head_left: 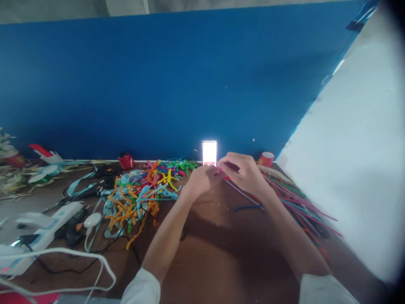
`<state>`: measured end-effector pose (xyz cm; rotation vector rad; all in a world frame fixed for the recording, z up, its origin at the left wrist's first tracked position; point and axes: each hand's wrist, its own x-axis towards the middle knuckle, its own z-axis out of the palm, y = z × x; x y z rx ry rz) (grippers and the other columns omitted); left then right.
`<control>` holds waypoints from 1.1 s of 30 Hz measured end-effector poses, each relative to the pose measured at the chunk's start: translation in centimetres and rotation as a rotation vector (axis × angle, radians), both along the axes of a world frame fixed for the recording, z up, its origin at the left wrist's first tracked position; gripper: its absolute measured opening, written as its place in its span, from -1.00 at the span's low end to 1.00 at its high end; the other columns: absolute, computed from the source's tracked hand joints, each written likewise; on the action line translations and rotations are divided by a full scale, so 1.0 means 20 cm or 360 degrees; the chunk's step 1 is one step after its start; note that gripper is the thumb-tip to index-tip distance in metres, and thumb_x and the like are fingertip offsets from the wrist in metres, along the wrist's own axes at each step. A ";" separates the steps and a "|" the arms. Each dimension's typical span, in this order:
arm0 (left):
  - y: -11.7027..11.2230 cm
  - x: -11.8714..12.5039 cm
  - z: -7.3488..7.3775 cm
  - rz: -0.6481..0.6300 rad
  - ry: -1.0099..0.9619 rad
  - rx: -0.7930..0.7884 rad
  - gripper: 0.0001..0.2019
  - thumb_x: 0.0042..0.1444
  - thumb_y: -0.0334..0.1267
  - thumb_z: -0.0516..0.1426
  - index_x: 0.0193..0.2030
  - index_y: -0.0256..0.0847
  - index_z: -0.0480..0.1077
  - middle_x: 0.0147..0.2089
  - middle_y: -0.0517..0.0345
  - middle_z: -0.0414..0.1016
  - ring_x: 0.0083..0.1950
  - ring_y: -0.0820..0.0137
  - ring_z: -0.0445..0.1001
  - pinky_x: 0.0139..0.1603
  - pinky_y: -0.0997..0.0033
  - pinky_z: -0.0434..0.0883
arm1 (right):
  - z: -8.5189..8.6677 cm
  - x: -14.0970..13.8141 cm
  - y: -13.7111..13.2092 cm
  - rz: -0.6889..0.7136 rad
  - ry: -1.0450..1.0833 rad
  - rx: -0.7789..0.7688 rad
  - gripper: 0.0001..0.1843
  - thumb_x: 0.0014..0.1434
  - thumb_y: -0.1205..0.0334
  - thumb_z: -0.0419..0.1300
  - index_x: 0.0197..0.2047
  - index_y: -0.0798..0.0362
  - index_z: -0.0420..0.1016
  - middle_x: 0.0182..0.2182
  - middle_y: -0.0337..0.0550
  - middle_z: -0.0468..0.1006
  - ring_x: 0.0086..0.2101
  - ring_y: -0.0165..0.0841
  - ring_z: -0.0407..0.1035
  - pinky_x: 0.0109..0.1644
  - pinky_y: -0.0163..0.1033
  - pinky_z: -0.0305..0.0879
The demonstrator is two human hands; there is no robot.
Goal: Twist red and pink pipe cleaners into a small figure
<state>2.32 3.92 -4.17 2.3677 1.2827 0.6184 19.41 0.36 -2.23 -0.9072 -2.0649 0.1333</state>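
Observation:
My left hand and my right hand meet over the brown table, just in front of a lit phone screen. Both hands are closed in a pinch on a red pipe cleaner between them. A purple pipe cleaner runs out from under my right hand toward the right. A heap of bent pipe cleaners in orange, light blue, green and yellow lies left of my left hand. Straight pipe cleaners lie in a bundle to the right.
A blue partition stands behind the table and a white wall closes the right side. Red paper cups stand at the back. A white power strip, cables and a glue gun lie left.

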 end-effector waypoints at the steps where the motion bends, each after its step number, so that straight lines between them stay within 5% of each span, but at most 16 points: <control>1: 0.04 0.00 -0.02 0.0019 -0.0096 -0.0048 -0.69 0.17 -0.24 0.08 -0.58 -0.27 0.37 -0.56 0.18 0.31 -0.50 0.50 0.18 -0.45 0.44 0.06 | 0.01 -0.01 -0.04 0.0034 -0.0027 0.0027 -0.79 0.33 0.26 0.08 -0.28 0.04 0.51 -0.37 -0.16 0.55 -0.37 -0.39 0.37 -0.26 -0.28 0.22; 6: 0.14 -0.11 -0.01 0.0023 -0.1161 -0.0327 -0.58 0.22 0.02 0.06 -0.53 -0.24 0.25 -0.60 0.34 0.02 -0.58 0.58 -0.07 -0.54 0.50 -0.08 | 0.03 -0.03 -0.12 0.0108 -0.0121 0.0008 -0.80 0.35 0.25 0.04 -0.26 0.03 0.46 -0.38 -0.16 0.52 -0.42 -0.42 0.30 -0.32 -0.28 0.19; 9: 0.09 -0.20 0.07 -0.0085 -0.1418 -0.0353 -0.59 0.22 0.11 0.08 -0.42 -0.23 0.30 -0.58 0.36 -0.01 -0.60 0.59 -0.12 -0.57 0.49 -0.12 | 0.01 -0.03 -0.07 0.0058 0.0002 -0.0128 -0.83 0.36 0.20 0.04 -0.09 0.03 0.41 -0.45 -0.22 0.51 -0.47 -0.42 0.31 -0.36 -0.29 0.18; 11: 0.03 -0.24 0.12 -0.0184 -0.1345 -0.0285 -0.66 0.24 0.02 0.09 -0.38 -0.23 0.33 -0.57 0.34 0.01 -0.58 0.57 -0.06 -0.56 0.49 -0.08 | -0.01 -0.01 -0.01 0.0003 0.0026 -0.0126 -0.76 0.36 0.19 0.05 0.04 0.04 0.37 -0.48 -0.26 0.51 -0.50 -0.41 0.30 -0.37 -0.29 0.17; 17: -0.02 -0.28 0.18 -0.0174 -0.0740 0.0124 -0.81 0.25 -0.36 -0.02 -0.36 -0.22 0.35 -0.47 0.25 0.23 -0.47 0.53 0.13 -0.44 0.49 0.06 | -0.07 0.06 0.11 -0.0214 -0.0228 0.0111 -0.73 0.38 0.22 0.00 -0.14 0.06 0.52 -0.23 -0.05 0.63 -0.26 -0.28 0.48 -0.21 -0.25 0.23; 20: -0.02 -0.29 0.18 -0.0187 -0.0543 0.0200 -0.80 0.26 -0.37 -0.03 -0.32 -0.22 0.39 -0.47 0.24 0.29 -0.46 0.52 0.16 -0.42 0.49 0.08 | -0.08 0.11 0.13 -0.0371 -0.0301 0.0213 -0.70 0.40 0.17 -0.01 -0.16 0.05 0.52 -0.23 -0.06 0.63 -0.30 -0.29 0.48 -0.28 -0.26 0.17; 24: -0.04 -0.30 0.20 -0.0308 -0.0439 0.0103 -0.74 0.32 -0.22 -0.02 -0.34 -0.22 0.39 -0.46 0.22 0.32 -0.45 0.50 0.19 -0.41 0.49 0.10 | -0.04 0.18 0.11 -0.0613 -0.0336 0.0326 -0.65 0.40 0.12 -0.04 -0.22 0.03 0.52 -0.51 -0.20 0.52 -0.51 -0.37 0.36 -0.38 -0.28 0.05; 27: -0.06 -0.30 0.21 -0.0328 -0.0496 0.0092 -0.70 0.34 -0.12 -0.01 -0.36 -0.22 0.36 -0.48 0.23 0.26 -0.45 0.50 0.16 -0.41 0.48 0.10 | -0.01 0.21 0.08 -0.0624 -0.0205 0.0350 -0.68 0.38 0.11 -0.01 -0.24 0.03 0.52 -0.61 -0.27 0.41 -0.59 -0.42 0.26 -0.40 -0.29 0.05; 33: -0.04 -0.23 0.17 -0.0349 -0.1127 -0.0085 -0.67 0.36 -0.01 -0.06 -0.34 -0.19 0.22 -0.45 0.25 0.12 -0.47 0.51 0.07 -0.46 0.46 0.07 | -0.05 0.12 0.07 -0.0387 -0.0318 0.0247 -0.70 0.37 0.14 0.01 -0.18 0.04 0.55 -0.54 -0.19 0.53 -0.55 -0.39 0.32 -0.42 -0.28 0.03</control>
